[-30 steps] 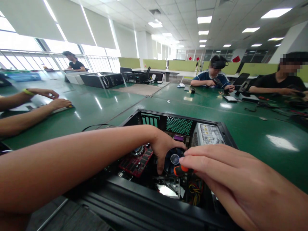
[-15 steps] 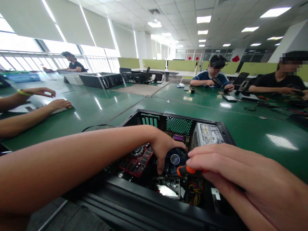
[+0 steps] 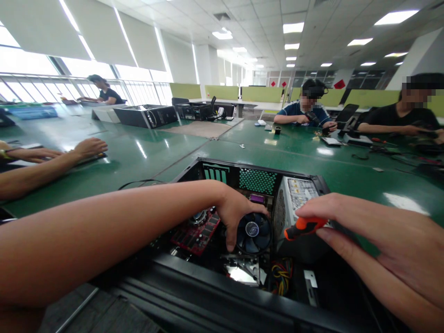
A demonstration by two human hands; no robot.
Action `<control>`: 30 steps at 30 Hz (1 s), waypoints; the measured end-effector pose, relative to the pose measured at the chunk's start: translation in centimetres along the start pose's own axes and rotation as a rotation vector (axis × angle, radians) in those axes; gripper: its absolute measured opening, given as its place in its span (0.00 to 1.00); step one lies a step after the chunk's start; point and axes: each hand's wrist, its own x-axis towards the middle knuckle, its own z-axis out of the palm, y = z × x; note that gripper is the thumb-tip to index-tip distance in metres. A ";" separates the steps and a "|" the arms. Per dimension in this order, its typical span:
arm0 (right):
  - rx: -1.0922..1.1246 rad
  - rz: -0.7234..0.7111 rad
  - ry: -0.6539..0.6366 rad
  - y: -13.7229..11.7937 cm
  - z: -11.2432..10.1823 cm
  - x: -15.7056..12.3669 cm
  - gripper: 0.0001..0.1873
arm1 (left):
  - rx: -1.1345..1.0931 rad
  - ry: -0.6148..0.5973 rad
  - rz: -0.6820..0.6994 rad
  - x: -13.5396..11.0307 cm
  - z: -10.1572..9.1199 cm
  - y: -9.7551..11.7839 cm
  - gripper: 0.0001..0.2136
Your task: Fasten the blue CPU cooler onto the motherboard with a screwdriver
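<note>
An opened black computer case (image 3: 194, 282) lies in front of me on the green table. My left hand (image 3: 234, 208) reaches inside it, closed around the near-left and far sides of a dark round CPU cooling fan (image 3: 255, 231). Left of the fan sits a red graphics card (image 3: 196, 236). My right hand (image 3: 350, 226) grips an orange and black screwdriver (image 3: 305, 227) by its handle, above the silver power supply (image 3: 300, 194); the blade does not show. Coloured cables (image 3: 281, 275) bunch up below the fan, beside a shiny metal plate (image 3: 244, 273).
At the left, another person's hands (image 3: 88, 147) work on the table. Farther back stand more open computer cases (image 3: 145, 115). Two people sit across at the right, one holding a dark power tool (image 3: 312, 118), with loose parts and cables around them.
My right hand has drawn back to the right with the screwdriver, away from the fan. The left hand stays on the fan. The neighbour's hands at the left have shifted.
</note>
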 end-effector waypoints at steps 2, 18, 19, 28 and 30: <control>-0.004 -0.001 0.006 0.2 0.0 0.0 0.12 | -0.009 -0.001 -0.009 0.0 0.0 0.1 0.65; -0.031 -0.004 0.025 1.0 -1.0 -0.7 0.14 | -0.026 0.000 -0.013 0.1 -0.3 0.5 0.67; -0.033 -0.004 0.026 1.0 -1.0 -0.8 0.14 | -0.022 -0.004 -0.009 0.2 -0.3 0.4 0.66; -0.047 -0.009 0.041 1.0 -1.8 -1.3 0.17 | -0.009 -0.011 -0.012 0.1 -0.3 0.6 0.68; -0.051 -0.009 0.046 0.8 -2.0 -1.0 0.18 | -0.009 -0.011 -0.017 0.0 -0.3 0.7 0.69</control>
